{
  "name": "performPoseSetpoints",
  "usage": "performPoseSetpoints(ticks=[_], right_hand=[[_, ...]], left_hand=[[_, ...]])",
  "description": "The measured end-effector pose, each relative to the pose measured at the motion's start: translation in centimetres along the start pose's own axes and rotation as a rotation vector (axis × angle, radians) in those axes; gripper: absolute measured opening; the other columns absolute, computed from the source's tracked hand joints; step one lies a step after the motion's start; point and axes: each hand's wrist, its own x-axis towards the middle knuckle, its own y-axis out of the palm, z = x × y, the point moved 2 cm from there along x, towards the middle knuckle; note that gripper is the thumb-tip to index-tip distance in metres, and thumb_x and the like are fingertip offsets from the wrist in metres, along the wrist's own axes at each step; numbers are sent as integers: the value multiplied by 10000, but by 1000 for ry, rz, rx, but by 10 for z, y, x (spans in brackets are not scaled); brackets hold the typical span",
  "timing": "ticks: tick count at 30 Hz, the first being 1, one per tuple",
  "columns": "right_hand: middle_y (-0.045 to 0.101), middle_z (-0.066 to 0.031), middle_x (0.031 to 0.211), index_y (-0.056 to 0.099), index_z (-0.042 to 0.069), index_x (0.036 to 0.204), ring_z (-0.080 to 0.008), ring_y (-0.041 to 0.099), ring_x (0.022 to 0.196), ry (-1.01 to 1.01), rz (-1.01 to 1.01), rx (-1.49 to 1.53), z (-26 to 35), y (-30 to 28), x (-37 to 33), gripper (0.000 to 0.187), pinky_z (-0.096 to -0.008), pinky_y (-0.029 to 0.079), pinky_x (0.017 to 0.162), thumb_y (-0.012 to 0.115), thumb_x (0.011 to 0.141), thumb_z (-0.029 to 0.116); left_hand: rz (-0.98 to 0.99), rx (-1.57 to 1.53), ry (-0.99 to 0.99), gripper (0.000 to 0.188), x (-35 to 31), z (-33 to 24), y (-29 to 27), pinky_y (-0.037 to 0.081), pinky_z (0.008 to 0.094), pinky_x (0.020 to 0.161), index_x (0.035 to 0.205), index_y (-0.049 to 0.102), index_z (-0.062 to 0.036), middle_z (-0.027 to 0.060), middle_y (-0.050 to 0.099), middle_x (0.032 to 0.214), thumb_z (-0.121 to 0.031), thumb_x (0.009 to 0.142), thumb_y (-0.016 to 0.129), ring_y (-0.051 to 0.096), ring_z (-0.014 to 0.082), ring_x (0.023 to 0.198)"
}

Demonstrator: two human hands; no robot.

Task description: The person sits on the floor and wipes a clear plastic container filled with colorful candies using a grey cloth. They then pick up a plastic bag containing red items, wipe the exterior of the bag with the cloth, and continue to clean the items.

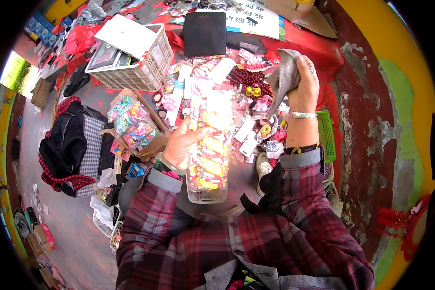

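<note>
Fingers [184, 127] of the left hand [178, 146] are gripping the left side of a pale basket [208, 197], the thumb lying over the bright packets [211, 164] that are filling it. The basket is standing out in front of the torso, short of a heap of trinkets [266, 104]. Fingers of the right hand [304, 87] are pinching a grey cloth [284, 72], which is hanging to the left of that hand; how the tips are meeting I cannot tell. Beyond the heap a black box [204, 34] is sitting beside a pale crate [130, 77]. An open carton [154, 149] is resting left of the left hand, a black jacket [65, 140] is lying farther left, and a green basket [326, 135] is showing just right of the right forearm.
</note>
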Motion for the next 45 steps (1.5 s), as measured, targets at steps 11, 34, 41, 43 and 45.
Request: performPoseSetpoints(ticks=[11,34,41,43,45], right_hand=[[614,-130,1030,667,41,1034,-265,543,1050,-488,973,-807,-6,88,-92,304,-400,416,906,696,767,184],[643,-86,908,557,34,1130,-144,603,773,211,-16,-530,-72,22,-30,342,-270,497,676,601,905,288],[627,-113,1084,510,49,1263,-188,596,979,-33,609,-367,-19,69,-86,491,-308,464,840,565,901,375],[583,-151,1197,513,51,1276,-282,534,1134,-222,959,-685,-20,78,-113,528,-379,375,983,569,872,385],[495,-174,1309,501,53,1291,-338,425,1258,-436,1199,-997,-32,87,-137,550,-443,276,1068,572,854,381]], left_hand=[[-114,94,166,483,13,4,-25,495,375,908,1312,396,-25,126,573,1173,-47,866,581,593,230,1054],[-11,-86,98,454,4,10,-19,483,435,926,1320,381,-8,164,549,1215,-45,889,517,574,278,1093],[-139,-215,217,560,14,-15,-19,476,435,921,1308,418,-16,146,554,1218,-460,976,336,578,287,1067],[-163,-172,230,573,6,-26,-15,452,427,951,1301,423,-9,152,543,1228,-470,982,304,557,279,1098],[-160,-181,208,584,6,-31,-16,421,416,990,1307,417,-6,155,521,1255,-476,982,296,527,268,1143]])
